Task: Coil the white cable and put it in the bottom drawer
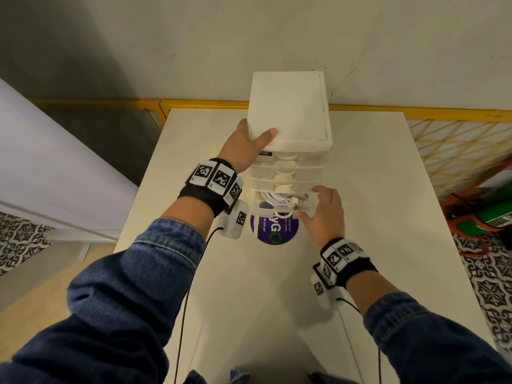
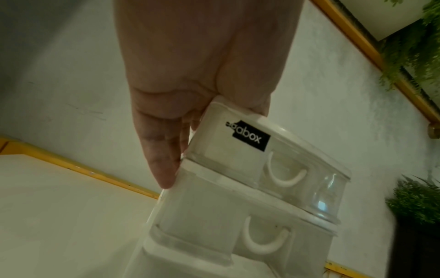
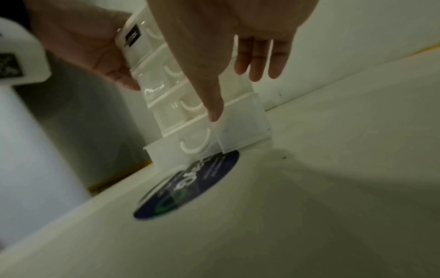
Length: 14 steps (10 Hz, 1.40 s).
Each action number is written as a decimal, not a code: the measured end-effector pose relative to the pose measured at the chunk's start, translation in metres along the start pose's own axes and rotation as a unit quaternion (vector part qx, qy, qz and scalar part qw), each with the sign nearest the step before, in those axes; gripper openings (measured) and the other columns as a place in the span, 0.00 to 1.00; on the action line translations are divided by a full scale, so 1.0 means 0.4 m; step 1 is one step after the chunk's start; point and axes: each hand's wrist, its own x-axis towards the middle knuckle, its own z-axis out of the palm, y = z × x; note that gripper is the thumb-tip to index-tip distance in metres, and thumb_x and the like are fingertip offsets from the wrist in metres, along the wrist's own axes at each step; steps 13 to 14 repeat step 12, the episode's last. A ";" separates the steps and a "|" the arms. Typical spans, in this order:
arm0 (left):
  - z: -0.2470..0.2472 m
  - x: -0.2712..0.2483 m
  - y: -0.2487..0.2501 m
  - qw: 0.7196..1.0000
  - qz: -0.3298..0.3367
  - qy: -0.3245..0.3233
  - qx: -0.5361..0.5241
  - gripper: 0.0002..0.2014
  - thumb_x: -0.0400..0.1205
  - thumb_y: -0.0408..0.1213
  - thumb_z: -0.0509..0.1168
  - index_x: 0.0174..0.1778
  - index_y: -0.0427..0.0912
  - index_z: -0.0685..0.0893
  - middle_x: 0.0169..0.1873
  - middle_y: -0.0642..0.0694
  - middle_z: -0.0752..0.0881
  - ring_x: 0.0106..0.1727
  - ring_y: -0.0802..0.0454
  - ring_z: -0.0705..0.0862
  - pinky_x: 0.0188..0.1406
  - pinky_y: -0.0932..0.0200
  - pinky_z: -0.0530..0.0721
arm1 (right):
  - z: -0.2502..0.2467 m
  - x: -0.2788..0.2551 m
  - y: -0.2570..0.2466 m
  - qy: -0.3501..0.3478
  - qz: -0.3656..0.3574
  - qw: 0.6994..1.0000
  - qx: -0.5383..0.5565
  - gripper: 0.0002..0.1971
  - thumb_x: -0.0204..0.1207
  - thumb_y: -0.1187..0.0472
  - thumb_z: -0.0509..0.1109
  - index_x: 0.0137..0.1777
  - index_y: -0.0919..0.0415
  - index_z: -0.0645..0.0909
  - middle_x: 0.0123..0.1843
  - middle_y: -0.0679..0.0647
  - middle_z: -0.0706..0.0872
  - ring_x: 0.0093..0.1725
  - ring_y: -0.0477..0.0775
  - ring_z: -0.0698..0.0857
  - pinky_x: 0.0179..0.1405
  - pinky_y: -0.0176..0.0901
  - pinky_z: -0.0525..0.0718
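White cable [image 1: 279,200], already coiled, lies inside the bottom drawer [image 1: 285,210], which stands pulled out from the small plastic drawer tower [image 1: 289,126] on the table [image 1: 374,217]. The left hand [image 1: 243,146] grips the tower's top corner, steadying it. The right hand [image 1: 322,212] rests at the drawer's front corner, fingers straight. All that seems left is sliding the drawer shut.

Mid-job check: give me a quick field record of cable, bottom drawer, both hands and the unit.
cable: white cable coiled, lying inside bottom drawer
bottom drawer: pulled out, open
left hand: holds top corner of drawer unit, steadying it
right hand: fingers straight, on the drawer's right front corner
other drawers: closed
table: round purple sticker under drawer front
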 end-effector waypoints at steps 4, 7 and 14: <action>-0.007 0.001 0.010 1.000 -0.007 -0.011 0.010 0.31 0.79 0.58 0.62 0.73 0.44 0.66 0.60 0.50 0.79 0.59 0.48 0.80 0.60 0.47 0.81 | 0.007 0.085 0.011 -0.125 0.113 0.978 0.121 0.32 0.67 0.56 0.76 0.70 0.54 0.68 0.64 0.55 0.83 0.63 0.59 0.81 0.58 0.48 0.76; -0.011 0.004 0.004 1.000 -0.001 -0.010 0.008 0.30 0.80 0.57 0.62 0.73 0.45 0.67 0.57 0.52 0.78 0.57 0.50 0.79 0.60 0.46 0.81 | 0.033 0.093 -0.015 -0.048 0.170 0.978 0.109 0.20 0.72 0.55 0.73 0.57 0.63 0.71 0.55 0.61 0.86 0.55 0.66 0.84 0.45 0.45 0.74; -0.034 -0.025 -0.022 0.998 -0.049 0.012 -0.023 0.46 0.77 0.67 0.53 0.83 0.43 0.44 0.82 0.40 0.58 0.82 0.45 0.59 0.77 0.49 0.59 | -0.067 -0.011 0.051 -0.142 0.108 0.984 0.010 0.33 0.75 0.50 0.68 0.78 0.55 0.61 0.74 0.57 0.74 0.68 0.57 0.78 0.67 0.50 0.76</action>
